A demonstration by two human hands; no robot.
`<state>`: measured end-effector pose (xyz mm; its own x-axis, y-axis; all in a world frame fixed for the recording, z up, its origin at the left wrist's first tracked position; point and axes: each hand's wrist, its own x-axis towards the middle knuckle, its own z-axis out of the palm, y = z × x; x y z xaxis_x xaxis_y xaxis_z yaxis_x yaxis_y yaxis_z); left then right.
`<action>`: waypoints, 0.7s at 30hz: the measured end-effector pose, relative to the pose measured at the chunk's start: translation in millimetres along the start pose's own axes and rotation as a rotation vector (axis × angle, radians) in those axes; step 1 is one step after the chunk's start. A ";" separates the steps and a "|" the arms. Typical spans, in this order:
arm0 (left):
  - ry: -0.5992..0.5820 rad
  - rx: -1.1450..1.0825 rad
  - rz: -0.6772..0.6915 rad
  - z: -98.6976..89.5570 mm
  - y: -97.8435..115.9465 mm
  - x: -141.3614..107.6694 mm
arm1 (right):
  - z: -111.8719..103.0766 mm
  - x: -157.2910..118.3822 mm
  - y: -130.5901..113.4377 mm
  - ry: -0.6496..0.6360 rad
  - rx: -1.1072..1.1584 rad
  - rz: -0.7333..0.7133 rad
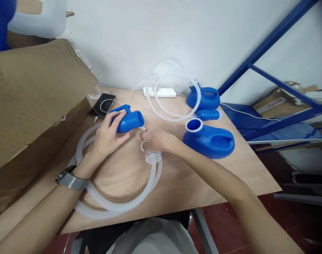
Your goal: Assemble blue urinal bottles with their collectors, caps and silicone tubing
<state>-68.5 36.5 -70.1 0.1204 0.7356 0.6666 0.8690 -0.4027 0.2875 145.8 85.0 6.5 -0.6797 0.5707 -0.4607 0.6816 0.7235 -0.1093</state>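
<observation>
My left hand (106, 135) is closed around a blue plastic piece (131, 121) with a handle, its round opening facing right. Just right of that opening, my right hand (159, 140) has its fingers bent in a pinch on a whitish tube end, partly hidden by the fingers. A white ring (142, 146) shows at the fingers, and a clear round cap (152, 157) sits just below them. From the cap, a translucent hose (129, 204) loops over the table toward the left.
To the right lie a blue bottle (210, 143) with a white-rimmed mouth, another blue bottle (204, 98) and a second coiled hose (150, 102). A power strip (162, 92) lies by the wall. A phone (103, 104) and cardboard box (39, 91) are left; a blue metal frame (269, 46) stands right.
</observation>
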 end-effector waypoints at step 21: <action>0.043 0.049 0.173 -10.0 17.3 -0.9 | 37.5 -17.1 17.1 1.015 0.573 -0.395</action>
<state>-58.4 23.4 -58.9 0.2504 0.6331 0.7324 0.8595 -0.4936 0.1328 179.3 73.0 -20.5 -0.5948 0.5793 0.5573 0.2275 0.7862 -0.5745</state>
